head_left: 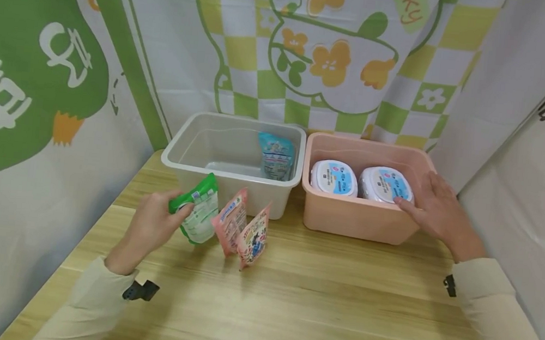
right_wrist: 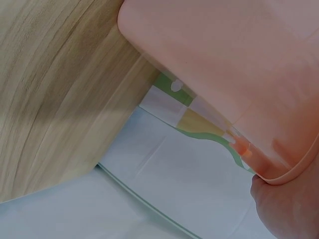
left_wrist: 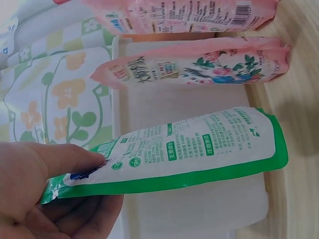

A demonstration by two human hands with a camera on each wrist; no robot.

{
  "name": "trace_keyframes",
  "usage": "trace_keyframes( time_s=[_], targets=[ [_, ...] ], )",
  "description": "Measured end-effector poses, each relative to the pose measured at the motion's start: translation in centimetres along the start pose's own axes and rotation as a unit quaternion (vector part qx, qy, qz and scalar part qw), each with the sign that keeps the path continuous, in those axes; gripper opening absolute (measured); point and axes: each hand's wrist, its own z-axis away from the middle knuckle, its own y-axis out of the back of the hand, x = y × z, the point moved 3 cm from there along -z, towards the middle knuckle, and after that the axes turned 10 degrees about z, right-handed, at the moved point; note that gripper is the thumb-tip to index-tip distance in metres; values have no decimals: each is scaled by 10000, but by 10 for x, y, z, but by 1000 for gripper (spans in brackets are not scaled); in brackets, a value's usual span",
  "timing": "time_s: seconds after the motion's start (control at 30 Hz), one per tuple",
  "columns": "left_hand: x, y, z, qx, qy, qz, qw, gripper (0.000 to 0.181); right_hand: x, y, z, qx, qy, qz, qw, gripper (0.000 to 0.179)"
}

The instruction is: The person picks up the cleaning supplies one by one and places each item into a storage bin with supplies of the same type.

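Note:
My left hand (head_left: 149,224) pinches the top corner of a green and white pouch (head_left: 202,219), thumb on its printed face, in front of the grey bin (head_left: 193,170). In the left wrist view the thumb lies on the pouch (left_wrist: 199,149) and the curled fingers are behind it. Just right of it stand two pink pouches, one pink pouch (head_left: 231,223) behind the other flowered pouch (head_left: 253,237). My right hand (head_left: 438,210) rests over the right rim of the pink bin (head_left: 353,219), fingers extended, thumb near a white lidded tub (head_left: 384,183).
Inside the grey bin a blue pouch (head_left: 276,156) leans at the right end. Another white tub (head_left: 333,177) sits in the pink bin's left half. The bins stand side by side on the wooden table (head_left: 318,306), against a printed curtain (head_left: 323,98).

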Motion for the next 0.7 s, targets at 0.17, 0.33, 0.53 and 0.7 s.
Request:
trace_keyframes(
  time_s=[0.17,0.33,0.53,0.7],
  targets=[
    [5,10,-1,-24,26,-25,10000,23,-1,1,0,-2,-6,-4,10000,103],
    [9,21,-2,58,16,0,10000,26,-2,3,1,20,42,18,10000,101],
    [13,29,-8,224,-170,-92,9996,23,-3,3,2,72,89,-7,9999,100],
    [19,38,-12,204,-159,-7,9997,26,-3,3,2,77,60,-25,9999,97]
  ],
)
